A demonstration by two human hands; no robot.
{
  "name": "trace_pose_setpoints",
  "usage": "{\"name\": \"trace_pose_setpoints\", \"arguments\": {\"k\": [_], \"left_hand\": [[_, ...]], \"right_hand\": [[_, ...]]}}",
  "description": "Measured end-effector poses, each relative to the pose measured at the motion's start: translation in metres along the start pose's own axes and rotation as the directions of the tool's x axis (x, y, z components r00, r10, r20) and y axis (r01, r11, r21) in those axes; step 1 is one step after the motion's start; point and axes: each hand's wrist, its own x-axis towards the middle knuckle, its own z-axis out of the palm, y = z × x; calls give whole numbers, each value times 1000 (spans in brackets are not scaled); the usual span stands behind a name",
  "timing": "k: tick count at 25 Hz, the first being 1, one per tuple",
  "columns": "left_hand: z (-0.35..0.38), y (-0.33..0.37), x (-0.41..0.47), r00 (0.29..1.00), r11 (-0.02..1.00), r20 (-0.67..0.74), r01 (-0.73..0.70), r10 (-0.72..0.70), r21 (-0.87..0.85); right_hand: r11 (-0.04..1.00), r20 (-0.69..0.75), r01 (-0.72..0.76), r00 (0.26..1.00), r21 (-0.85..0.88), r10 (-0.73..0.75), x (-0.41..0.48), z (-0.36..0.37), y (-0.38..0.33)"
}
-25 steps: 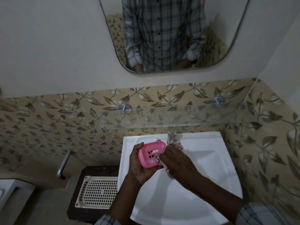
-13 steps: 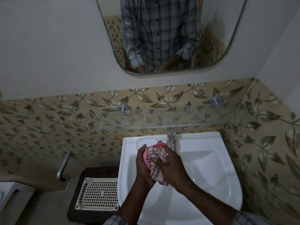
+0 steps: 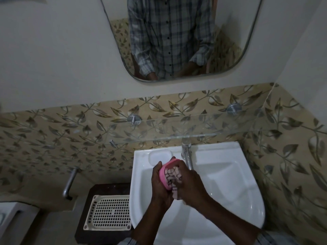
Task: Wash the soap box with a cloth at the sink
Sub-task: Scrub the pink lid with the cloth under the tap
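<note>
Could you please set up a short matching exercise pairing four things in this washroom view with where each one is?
Things:
1. soap box
2. cloth
3. tap
4. slotted tray

Places:
A. at the back rim of the sink
B. on the dark stand beside the sink
C. in the left hand
D. under the right hand, pressed on the box

Pairs: 1-C, 2-D, 3-A, 4-B

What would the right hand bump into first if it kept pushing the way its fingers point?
Probably the cloth it presses, then the pink soap box right behind, backed by the left hand. The right hand points left and slightly away; depth is unclear.
</note>
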Motion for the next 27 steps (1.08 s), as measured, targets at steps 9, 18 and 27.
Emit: {"name": "trace_pose_setpoints", "arguments": {"k": [9, 18, 27], "left_hand": [[0, 26, 20, 999, 994, -17, -41, 43, 104], [-1, 31, 28, 998, 994, 38, 37, -41, 102], [-4, 19, 28, 999, 997, -33, -26, 29, 73]], "right_hand": [[959, 4, 262, 964, 109, -264, 24, -10, -4], [949, 70, 302, 949, 87, -308, 34, -10, 16], [426, 133, -186, 979, 885, 151, 40, 2, 7]]}}
